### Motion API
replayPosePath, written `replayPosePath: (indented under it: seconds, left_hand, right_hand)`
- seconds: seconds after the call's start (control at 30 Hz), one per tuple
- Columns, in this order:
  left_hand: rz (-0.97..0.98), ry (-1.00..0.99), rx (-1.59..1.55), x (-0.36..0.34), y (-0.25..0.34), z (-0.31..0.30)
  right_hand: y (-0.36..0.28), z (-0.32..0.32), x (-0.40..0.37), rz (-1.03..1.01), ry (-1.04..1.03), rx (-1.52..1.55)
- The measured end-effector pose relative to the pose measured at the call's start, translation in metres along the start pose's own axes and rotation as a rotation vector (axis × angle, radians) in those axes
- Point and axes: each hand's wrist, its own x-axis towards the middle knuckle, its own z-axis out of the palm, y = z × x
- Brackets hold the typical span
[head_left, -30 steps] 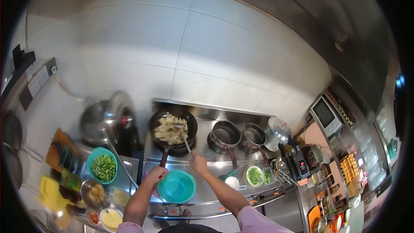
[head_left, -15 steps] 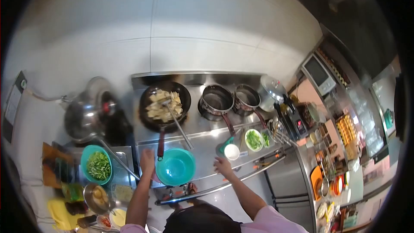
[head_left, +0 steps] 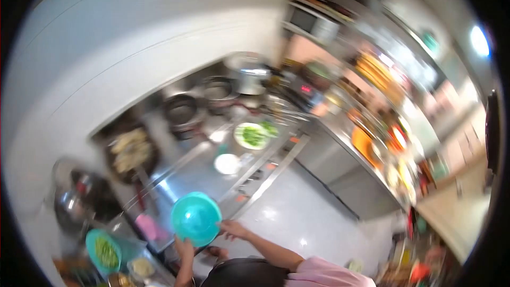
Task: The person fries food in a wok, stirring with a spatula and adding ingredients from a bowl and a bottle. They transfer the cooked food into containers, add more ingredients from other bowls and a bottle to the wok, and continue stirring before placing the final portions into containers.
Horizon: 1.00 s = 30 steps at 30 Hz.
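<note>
Both hands are on a teal plastic basin (head_left: 196, 218), held in front of my body at the front edge of the steel stove counter. My left hand (head_left: 184, 250) is closed on its near left rim. On the right side of the rim, my right hand (head_left: 232, 229) has its fingers closed, partly smeared by motion. The basin's inside shows a bright reflection and no food that I can make out. A pink cloth (head_left: 150, 227) lies on the counter just left of the basin.
Beyond the cloth is a wok (head_left: 151, 162) of pale food. Farther along the stove stand two dark saucepans (head_left: 180, 110) and a lidded steel pot (head_left: 249, 74). A white cup (head_left: 227, 163) and a plate of chopped greens (head_left: 251, 136) sit near the edge. Another teal bowl (head_left: 91, 250) holds greens.
My view has swung to the right and blurred. The basin has come off the counter edge into both hands; my right hand has moved from near the white cup to the basin's rim.
</note>
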Motion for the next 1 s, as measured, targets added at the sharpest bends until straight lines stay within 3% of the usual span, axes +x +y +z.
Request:
replayPosePath:
  seconds: [0.03, 0.13, 0.23, 0.3, 0.37, 0.5, 0.67, 0.73, 0.77, 0.83, 0.9, 1.0]
  left_hand:
    - [0.056, -0.055, -0.080, 0.001, -0.047, 0.021]
    - [-0.016, -0.272, -0.320, -0.040, -0.023, 0.069]
    - [0.060, -0.384, -0.244, -0.072, -0.046, 0.140]
    - [0.096, -0.527, -0.156, -0.122, -0.021, 0.177]
    - [0.098, -0.648, -0.109, -0.192, 0.012, 0.213]
    - [0.045, -1.293, 0.171, -0.289, 0.034, 0.273]
    - [0.291, -1.721, 0.619, -0.384, 0.022, 0.329]
    - [0.318, -1.801, 0.715, -0.398, 0.009, 0.347]
    - [0.315, -1.826, 0.731, -0.402, -0.001, 0.358]
    - [0.318, -1.824, 0.807, -0.409, -0.013, 0.368]
    - [0.335, -1.769, 0.919, -0.408, -0.011, 0.368]
    - [0.440, -1.718, 1.094, -0.399, -0.009, 0.357]
  right_hand:
    - [0.017, 0.001, 0.002, 0.005, 0.060, -0.049]
    - [0.062, -0.015, -0.042, -0.074, 0.267, 0.138]
    - [0.115, -0.034, -0.114, -0.170, 0.397, 0.441]
    - [0.165, -0.037, -0.148, -0.252, 0.483, 0.695]
    - [0.220, -0.050, -0.172, -0.211, 0.614, 0.887]
    - [0.368, -0.081, -0.231, -0.086, 0.899, 1.148]
    - [0.560, -0.070, -0.360, 0.283, 1.352, 1.286]
    - [0.632, -0.037, -0.399, 0.329, 1.599, 1.677]
    - [0.668, -0.023, -0.430, 0.331, 1.602, 1.847]
    - [0.735, 0.008, -0.462, 0.157, 1.930, 2.106]
    - [0.795, 0.036, -0.501, -0.174, 1.993, 2.182]
    - [0.836, 0.036, -0.567, -0.025, 2.287, 2.357]
